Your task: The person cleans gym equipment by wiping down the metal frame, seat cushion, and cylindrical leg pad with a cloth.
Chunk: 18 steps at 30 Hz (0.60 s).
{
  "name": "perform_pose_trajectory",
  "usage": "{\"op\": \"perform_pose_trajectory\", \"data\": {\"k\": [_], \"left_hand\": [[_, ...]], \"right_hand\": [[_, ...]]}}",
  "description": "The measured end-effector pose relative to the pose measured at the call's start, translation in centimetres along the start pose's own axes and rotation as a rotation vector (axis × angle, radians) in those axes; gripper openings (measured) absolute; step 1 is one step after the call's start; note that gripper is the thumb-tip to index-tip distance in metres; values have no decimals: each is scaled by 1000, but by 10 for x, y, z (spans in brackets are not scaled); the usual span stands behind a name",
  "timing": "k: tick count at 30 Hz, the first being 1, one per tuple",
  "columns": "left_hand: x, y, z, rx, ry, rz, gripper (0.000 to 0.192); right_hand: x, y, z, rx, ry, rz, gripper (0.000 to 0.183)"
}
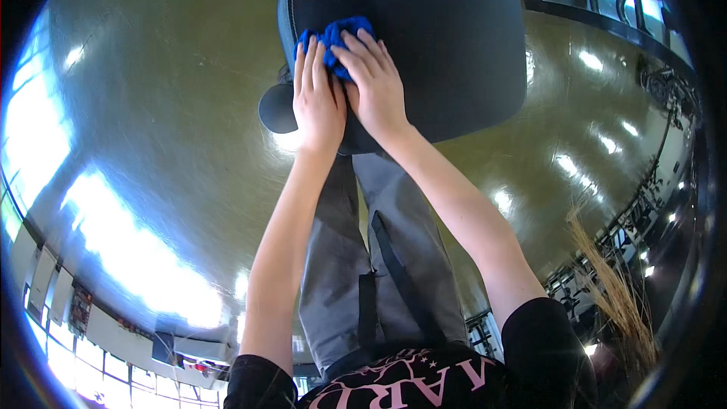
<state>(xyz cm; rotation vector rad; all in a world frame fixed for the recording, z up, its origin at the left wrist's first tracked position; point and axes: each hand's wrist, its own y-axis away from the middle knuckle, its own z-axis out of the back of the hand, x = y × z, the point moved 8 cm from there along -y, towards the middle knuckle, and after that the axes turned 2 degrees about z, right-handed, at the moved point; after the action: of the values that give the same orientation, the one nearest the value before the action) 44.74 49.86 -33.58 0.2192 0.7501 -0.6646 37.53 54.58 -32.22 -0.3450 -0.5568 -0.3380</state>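
A bunched blue cloth (347, 34) lies on the black padded cushion (454, 45), close to its stitched left edge. My left hand (319, 96) presses its fingers over the cloth's left part. Beside it, my right hand (375, 79) bears down on the larger bunch with bent fingers. Both thumbs sit near each other, and the palms partly hide the cloth and the cushion below. A rounded dark pad (278, 109) juts out under the cushion's left side, next to my left wrist.
Shiny olive-brown floor (170, 96) surrounds the cushion and reflects bright windows. A dark metal frame (590, 17) stands at the upper right. My grey-trousered legs (392, 227) are just below the cushion. Straw-coloured strands (613, 289) hang at the lower right.
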Motion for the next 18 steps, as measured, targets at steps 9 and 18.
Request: {"op": "perform_pose_trajectory", "data": {"k": [9,18], "left_hand": [[-14,80,-1,150,51,78,44],[-22,94,-8,158,38,3,53]], "right_hand": [[16,81,16,80,-80,-142,39],[12,100,21,128,-21,-146,38]]}}
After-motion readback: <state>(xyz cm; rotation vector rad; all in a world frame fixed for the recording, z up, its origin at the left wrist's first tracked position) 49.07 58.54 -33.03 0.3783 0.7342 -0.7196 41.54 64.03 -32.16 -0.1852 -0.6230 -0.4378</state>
